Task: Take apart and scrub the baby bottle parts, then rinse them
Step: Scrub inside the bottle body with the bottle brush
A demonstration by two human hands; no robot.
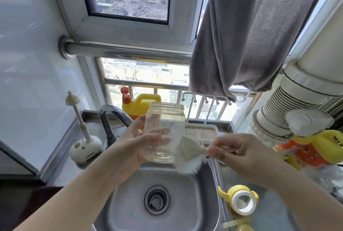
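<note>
My left hand (133, 147) grips the clear baby bottle body (164, 119) upright above the sink, its open threaded mouth pointing up. My right hand (239, 152) pinches the handle of a white bottle brush (187, 156), whose bristle head touches the bottle's lower right side from outside. The yellow bottle collar with handles (239, 200) lies on the counter right of the sink, and a pale straw part (232, 223) lies just below it.
The steel sink (130, 203) with a drain strainer lies below my hands, the faucet (109, 117) behind the left hand. A small nipple brush stands in a white holder (86, 149) at the left. Yellow detergent jugs (139, 106) stand behind; a drying rack (204, 132) sits behind the bottle.
</note>
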